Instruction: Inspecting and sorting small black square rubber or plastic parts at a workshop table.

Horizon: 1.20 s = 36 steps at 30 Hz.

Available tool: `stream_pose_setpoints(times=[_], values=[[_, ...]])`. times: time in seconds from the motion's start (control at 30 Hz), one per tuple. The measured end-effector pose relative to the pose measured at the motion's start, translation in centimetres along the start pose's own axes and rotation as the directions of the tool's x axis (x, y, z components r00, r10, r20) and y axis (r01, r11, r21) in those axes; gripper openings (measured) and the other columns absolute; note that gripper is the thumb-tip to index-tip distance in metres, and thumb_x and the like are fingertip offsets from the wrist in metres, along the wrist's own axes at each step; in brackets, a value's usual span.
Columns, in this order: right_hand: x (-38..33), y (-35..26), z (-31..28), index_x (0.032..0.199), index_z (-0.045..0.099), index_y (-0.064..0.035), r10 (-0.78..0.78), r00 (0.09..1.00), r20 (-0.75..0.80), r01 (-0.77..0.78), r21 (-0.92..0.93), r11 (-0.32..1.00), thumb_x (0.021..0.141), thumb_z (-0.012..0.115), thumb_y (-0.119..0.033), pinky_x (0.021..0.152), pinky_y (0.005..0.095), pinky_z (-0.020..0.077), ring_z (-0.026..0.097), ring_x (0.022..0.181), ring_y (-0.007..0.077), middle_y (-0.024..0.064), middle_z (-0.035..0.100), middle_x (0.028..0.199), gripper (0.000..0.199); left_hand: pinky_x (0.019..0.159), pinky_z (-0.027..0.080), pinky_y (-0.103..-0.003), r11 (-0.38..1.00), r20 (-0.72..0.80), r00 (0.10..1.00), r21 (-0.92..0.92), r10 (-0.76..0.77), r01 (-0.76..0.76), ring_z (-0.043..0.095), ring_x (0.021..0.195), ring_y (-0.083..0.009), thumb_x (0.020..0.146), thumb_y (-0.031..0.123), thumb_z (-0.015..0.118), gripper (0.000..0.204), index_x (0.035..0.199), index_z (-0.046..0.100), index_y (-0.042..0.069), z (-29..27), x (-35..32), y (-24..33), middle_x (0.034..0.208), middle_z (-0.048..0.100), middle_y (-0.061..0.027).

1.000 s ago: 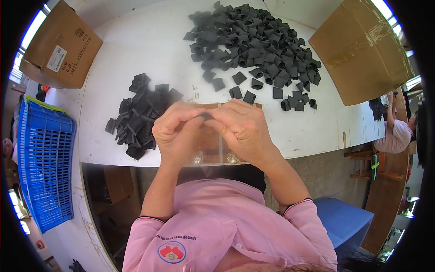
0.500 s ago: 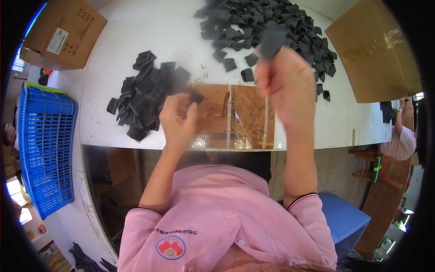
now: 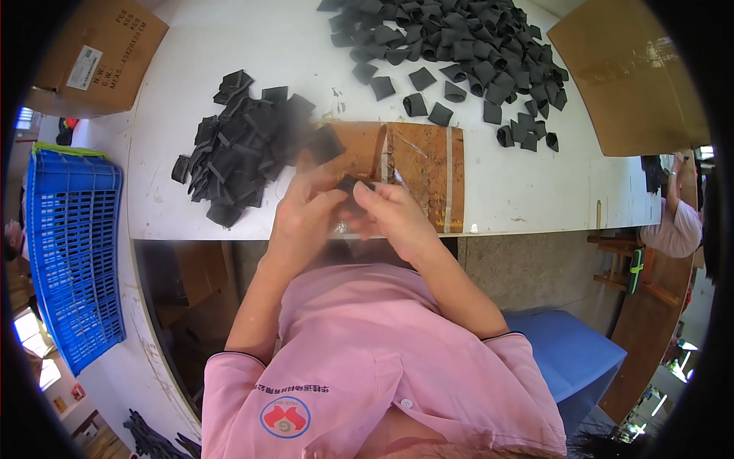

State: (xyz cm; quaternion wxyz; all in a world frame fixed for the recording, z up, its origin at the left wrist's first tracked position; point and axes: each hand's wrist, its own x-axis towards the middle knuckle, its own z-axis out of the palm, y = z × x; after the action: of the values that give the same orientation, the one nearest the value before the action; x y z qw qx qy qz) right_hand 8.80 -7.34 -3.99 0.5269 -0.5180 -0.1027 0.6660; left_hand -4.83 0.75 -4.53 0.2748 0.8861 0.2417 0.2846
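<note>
Close together over the table's front edge, my left hand (image 3: 300,218) and my right hand (image 3: 399,220) both pinch a small black fabric piece (image 3: 352,184) between thumbs and fingers. Some lower fingers are blurred. Under and behind the hands lies a flat brown cardboard sheet (image 3: 424,164) with strips of clear tape. A heap of flat black pieces (image 3: 243,145) lies to the left, and one black piece (image 3: 327,144) rests at its right side, over the cardboard's corner. Farther back on the right spreads a larger pile of black tube-like fabric loops (image 3: 459,50), several lying apart from it.
Cardboard boxes stand at the table's far left (image 3: 115,57) and far right (image 3: 634,84). A blue plastic crate (image 3: 76,252) is at the left side. A blue stool (image 3: 569,356) stands at my right. Another person's arm and sleeve (image 3: 677,229) show at the right edge.
My right hand has come from the far pile with a black piece, down and left to meet my left hand. My left hand has moved slightly nearer me.
</note>
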Motion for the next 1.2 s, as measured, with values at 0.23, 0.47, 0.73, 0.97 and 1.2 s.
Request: stream_pose_setpoints(times=[0.23, 0.47, 0.73, 0.97, 1.2], values=[[-0.3, 0.4, -0.4, 0.088, 0.056, -0.0026, -0.072, 0.996, 0.052, 0.044, 0.415, 0.909, 0.085, 0.053, -0.015, 0.048, 0.0202, 0.0394, 0.048, 0.058, 0.0079, 0.0024, 0.055, 0.074, 0.014, 0.050, 0.043, -0.018, 0.260, 0.198, 0.734, -0.850, -0.650, 0.459, 0.055, 0.059, -0.0085, 0.077, 0.005, 0.059, 0.013, 0.089, 0.057, 0.000, 0.7, -0.3, 3.5, 0.073, 0.058, -0.0036], [-0.6, 1.3, -1.3, 0.087, 0.055, -0.0020, -0.135, 0.989, -0.055, 0.139, 0.088, 0.986, 0.081, 0.059, -0.018, 0.049, 0.0222, 0.0404, 0.050, 0.058, 0.0097, 0.0038, 0.055, 0.074, 0.017, 0.049, 0.042, -0.018, 0.164, 0.311, 0.672, -0.822, -0.672, 0.545, 0.053, 0.052, -0.0073, 0.077, 0.005, 0.061, 0.006, 0.078, 0.057, 0.000, 1.2, 0.0, 4.2, 0.065, 0.057, -0.0026], [-3.4, 0.1, -0.2, 0.080, 0.057, -0.0009, -0.860, 0.499, 0.110, 0.664, -0.686, 0.297, 0.071, 0.064, -0.006, 0.049, 0.0281, 0.0422, 0.052, 0.057, 0.0193, 0.0084, 0.052, 0.076, 0.013, 0.051, 0.039, -0.019, 0.894, -0.060, 0.962, -0.389, -0.266, 0.222, 0.048, 0.051, -0.0092, 0.075, 0.003, 0.062, 0.009, 0.077, 0.055, -0.002, 1.3, 0.3, 5.0, 0.064, 0.056, -0.0033], [-2.8, -0.3, 0.2, 0.077, 0.054, -0.0017, -0.873, 0.298, 0.386, 0.453, -0.862, -0.227, 0.066, 0.060, 0.001, 0.048, 0.0324, 0.0427, 0.052, 0.059, 0.0238, 0.0087, 0.049, 0.072, 0.013, 0.040, 0.037, -0.019, 0.997, -0.369, 0.926, -0.036, -0.083, 0.075, 0.048, 0.045, -0.0090, 0.075, -0.003, 0.057, 0.005, 0.078, 0.053, -0.001, 2.8, 0.0, 4.8, 0.062, 0.055, -0.0045], [-2.1, -0.3, -0.2, 0.074, 0.055, 0.0004, -0.920, 0.391, 0.021, 0.563, -0.797, 0.220, 0.072, 0.055, -0.002, 0.046, 0.0272, 0.0414, 0.051, 0.053, 0.0175, 0.0053, 0.051, 0.069, 0.003, 0.034, 0.026, -0.017, -0.343, 0.434, 0.762, -0.893, -0.481, 0.292, 0.036, 0.037, -0.0029, 0.072, -0.007, 0.054, 0.021, 0.092, 0.051, -0.001, 0.6, 1.7, 5.5, 0.071, 0.055, -0.0046]])
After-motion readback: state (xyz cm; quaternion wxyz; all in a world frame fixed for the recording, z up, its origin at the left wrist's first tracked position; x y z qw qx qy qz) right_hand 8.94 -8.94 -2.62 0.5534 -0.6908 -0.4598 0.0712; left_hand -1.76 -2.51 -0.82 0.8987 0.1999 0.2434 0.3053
